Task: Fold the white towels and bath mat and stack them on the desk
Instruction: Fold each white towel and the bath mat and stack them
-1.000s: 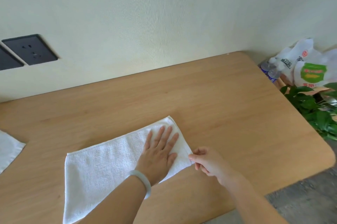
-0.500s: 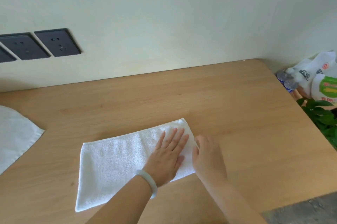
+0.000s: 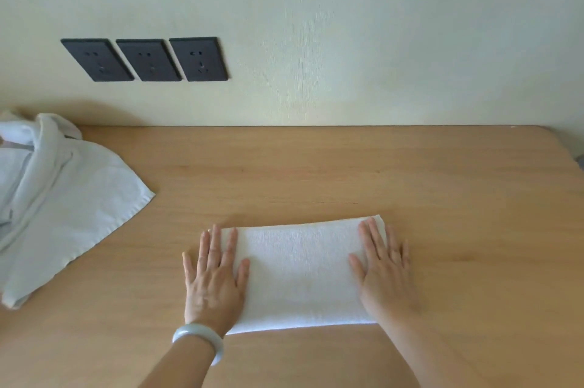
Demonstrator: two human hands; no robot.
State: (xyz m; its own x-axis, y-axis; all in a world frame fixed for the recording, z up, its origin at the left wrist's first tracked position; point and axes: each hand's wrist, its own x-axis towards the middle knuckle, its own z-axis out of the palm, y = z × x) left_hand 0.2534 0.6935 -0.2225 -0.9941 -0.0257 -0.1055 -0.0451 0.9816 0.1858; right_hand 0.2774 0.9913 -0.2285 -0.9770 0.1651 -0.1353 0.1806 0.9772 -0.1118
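A home or hotel room: a wooden desk [image 3: 316, 166] against a cream wall [image 3: 347, 39] with three dark sockets [image 3: 147, 59].

Left hand [image 3: 215, 280]: bare, palm down, laid flat. Four fingers straight, slightly fanned, tips pointing away from the body. Thumb held out to the inner side, toward the other hand.
Left wrist [image 3: 207, 319]: straight, in line with the hand.
Left forearm [image 3: 177, 368]: bare, enters from the lower edge, angled up and to the right.
Right hand [image 3: 384, 277]: bare, palm down, laid flat, level with the left and well apart from it. Fingers straight and close together, tips pointing away. Thumb out to the inner side.
Right wrist [image 3: 401, 321]: straight.
Right forearm [image 3: 436, 356]: bare, enters from the lower right, angled up and to the left.
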